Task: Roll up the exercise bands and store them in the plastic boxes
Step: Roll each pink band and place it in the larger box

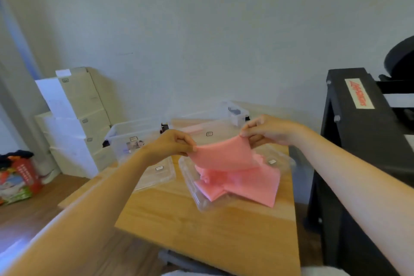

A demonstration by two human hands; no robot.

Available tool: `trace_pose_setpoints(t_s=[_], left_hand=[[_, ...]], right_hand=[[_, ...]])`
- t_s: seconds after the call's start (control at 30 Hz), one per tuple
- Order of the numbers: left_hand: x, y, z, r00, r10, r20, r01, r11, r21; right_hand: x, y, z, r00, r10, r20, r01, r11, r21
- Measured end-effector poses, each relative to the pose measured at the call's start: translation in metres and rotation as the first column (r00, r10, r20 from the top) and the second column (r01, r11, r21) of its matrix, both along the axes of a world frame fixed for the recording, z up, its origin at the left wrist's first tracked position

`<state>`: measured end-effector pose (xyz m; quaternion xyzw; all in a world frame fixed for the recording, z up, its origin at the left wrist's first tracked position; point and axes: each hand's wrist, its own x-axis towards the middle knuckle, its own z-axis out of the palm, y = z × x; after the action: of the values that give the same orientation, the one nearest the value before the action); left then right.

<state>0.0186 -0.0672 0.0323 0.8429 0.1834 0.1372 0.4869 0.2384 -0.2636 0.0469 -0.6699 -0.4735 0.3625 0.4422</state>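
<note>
Two pinches, one at each top corner. Left hand [175, 143]: thumb and fingers [190, 148] closed on the near-left corner of the pink exercise band [224, 155]. Right hand [267, 132]: fingertips [246, 135] clamped on the far-right corner, slightly higher. Nothing else is in either hand.

Held edge runs left to right between the hands, fairly taut. From it the sheet hangs down and away, and its long axis drops into a crumpled pink heap below. Both hands are equally on it; neither is nearer.

Heap rests on a clear shallow tray [190, 188], probably a box lid, with one corner of pink spilling over the tray's right side onto the wooden table [212, 235]. Second clear lid [160, 171] lies just left of it.

Judgement: band not yet rolled. A roll would start at the held edge and work along the trailing length, so the heap needs straightening first.

Behind the hands: open plastic box [125, 135] to the left, a larger one [210, 129] centre, a small one [237, 113] at the back. Black stand [358, 141] at right.
</note>
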Motion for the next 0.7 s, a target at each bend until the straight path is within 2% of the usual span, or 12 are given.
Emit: trace_pose_setpoints(t_s=[0.17,0.23,0.33,0.47,0.57,0.7], left_hand=[[-0.016,-0.019,-0.062,0.981,-0.11,-0.158,0.101,0.993,-0.066],[-0.017,-0.022,-0.069,0.974,-0.13,-0.184,0.117,0.99,-0.079],[-0.01,-0.018,-0.072,0.988,-0.041,-0.146,0.035,0.999,-0.04],[0.017,-0.009,-0.083,0.993,0.107,-0.054,-0.105,0.994,0.036],[0.045,0.001,-0.095,0.989,0.145,0.011,-0.145,0.984,0.102],[0.081,0.011,-0.097,0.989,0.143,-0.032,-0.129,0.952,0.277]], right_hand=[[-0.011,-0.023,-0.056,0.996,0.091,0.003,-0.085,0.95,-0.301],[-0.013,-0.026,-0.064,0.995,0.095,0.015,-0.085,0.94,-0.331],[-0.009,-0.016,-0.074,0.991,-0.078,0.107,0.097,0.977,-0.19],[0.01,0.004,-0.093,0.869,-0.359,0.34,0.372,0.928,0.029],[0.022,0.015,-0.11,0.811,-0.429,0.398,0.441,0.895,0.066],[0.038,0.024,-0.125,0.805,-0.443,0.395,0.474,0.88,0.023]])
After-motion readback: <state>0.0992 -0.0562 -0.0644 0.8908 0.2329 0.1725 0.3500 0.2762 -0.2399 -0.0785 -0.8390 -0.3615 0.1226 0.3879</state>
